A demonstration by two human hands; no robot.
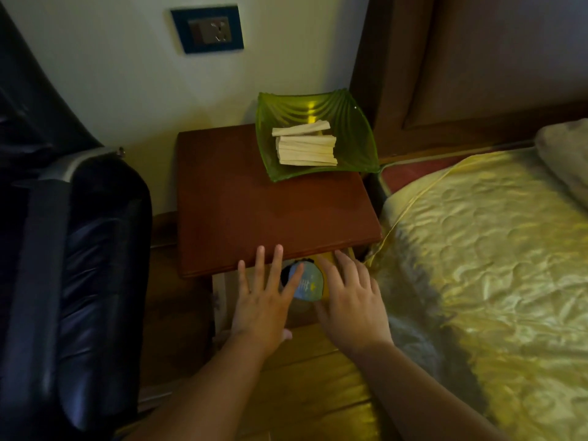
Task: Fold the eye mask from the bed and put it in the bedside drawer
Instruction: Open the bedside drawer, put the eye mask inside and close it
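Note:
The folded eye mask [309,285], light blue with a black edge and small print, lies in the open bedside drawer [222,300] just under the front edge of the nightstand top. My left hand [265,300] hovers over the drawer with fingers spread; its index fingertip overlaps the mask's left side. My right hand [351,300] is to the right of the mask, fingers apart, holding nothing. Most of the drawer's inside is hidden by the hands and the tabletop.
The red-brown nightstand top [254,205] carries a green glass dish [356,132] with pale wooden sticks. A black leather chair [73,249] stands close on the left. The bed with a gold quilted cover [493,249] is on the right. Wooden floor lies below.

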